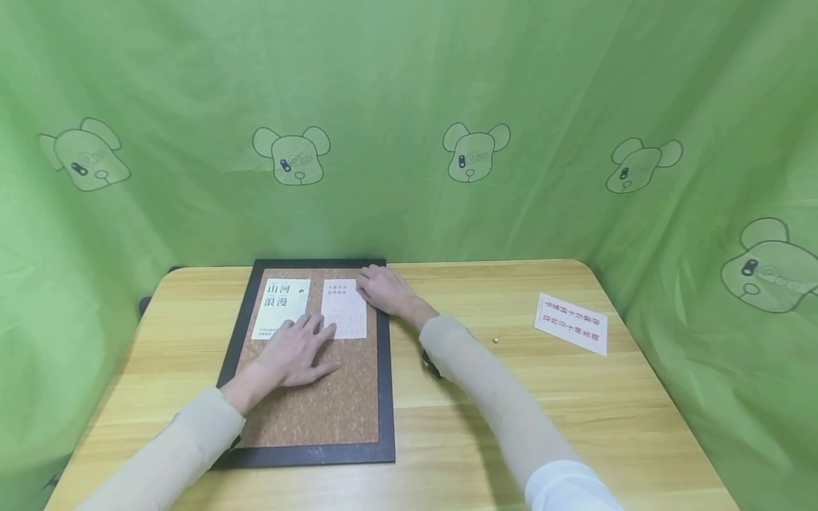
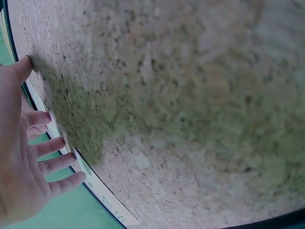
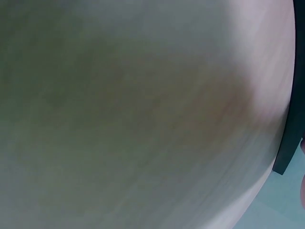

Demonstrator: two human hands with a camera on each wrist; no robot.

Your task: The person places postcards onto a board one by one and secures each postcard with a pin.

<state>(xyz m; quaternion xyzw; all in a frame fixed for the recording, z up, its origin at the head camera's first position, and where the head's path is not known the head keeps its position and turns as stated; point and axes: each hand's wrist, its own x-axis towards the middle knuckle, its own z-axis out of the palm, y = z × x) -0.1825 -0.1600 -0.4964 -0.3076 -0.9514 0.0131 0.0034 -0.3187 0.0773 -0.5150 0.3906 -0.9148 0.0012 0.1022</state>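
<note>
A cork board with a black frame lies on the table. On its upper part are two cards side by side: a pale card with large dark characters at left, and a pinkish card with small red characters at right. A small dark round spot marks the pale card's upper right. My left hand lies with spread fingers across the cards' lower edges, its thumb out over bare cork. At the pinkish card's upper right corner, my right hand has bent fingers touching down; whatever lies under the fingertips is hidden.
A small shiny pin-like piece lies on the wooden table, right of the board. Farther right is a white card with red characters, turned askew. A green curtain hangs behind and at both sides.
</note>
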